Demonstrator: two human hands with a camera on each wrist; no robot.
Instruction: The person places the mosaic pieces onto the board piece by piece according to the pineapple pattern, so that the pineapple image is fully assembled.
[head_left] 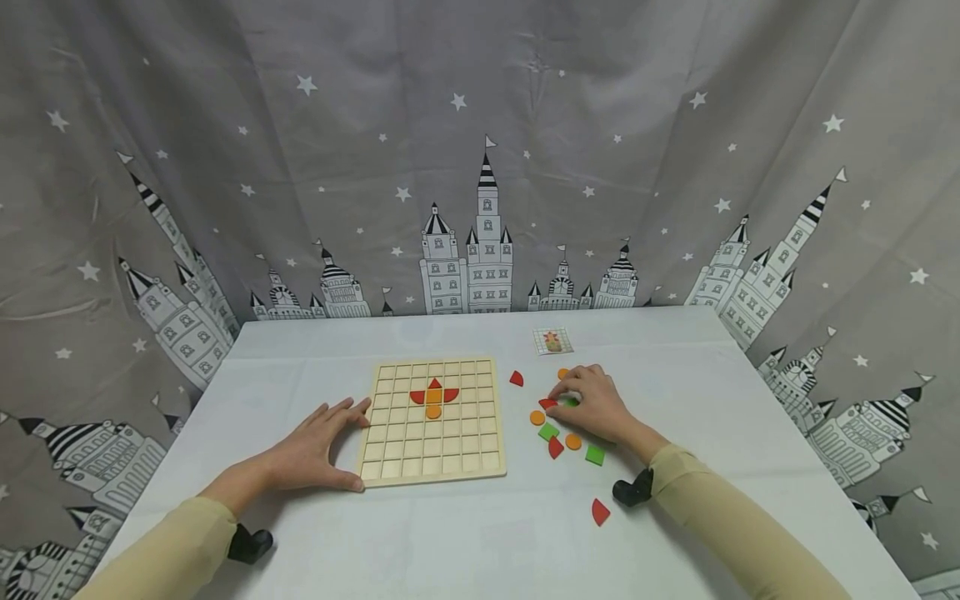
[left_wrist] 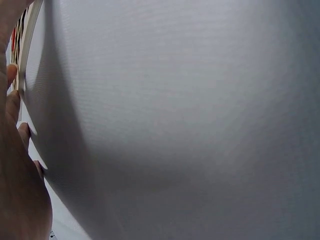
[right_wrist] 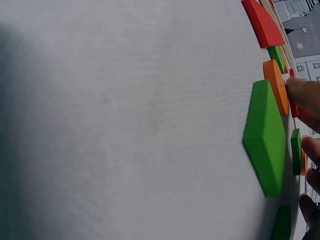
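A wooden grid board [head_left: 431, 454] lies on the white table [head_left: 465, 533]. Near its top sit red pieces and two orange ones [head_left: 433, 397] forming a small figure. My left hand [head_left: 315, 450] lies flat against the board's left edge, fingers spread and thumb at the front corner. In the left wrist view this hand [left_wrist: 15, 175] touches the board's rim [left_wrist: 22, 45]. My right hand [head_left: 592, 404] is curled over loose pieces right of the board, its fingertips pinching a small red piece [head_left: 547, 403] beside a green one [head_left: 572, 401].
Loose red, orange and green pieces [head_left: 573, 442] are scattered right of the board, with one red piece [head_left: 600, 511] nearer me. The right wrist view shows a green piece [right_wrist: 265, 135] and an orange disc [right_wrist: 276, 85]. A small picture card [head_left: 552, 341] lies farther back. A star-and-castle curtain hangs behind.
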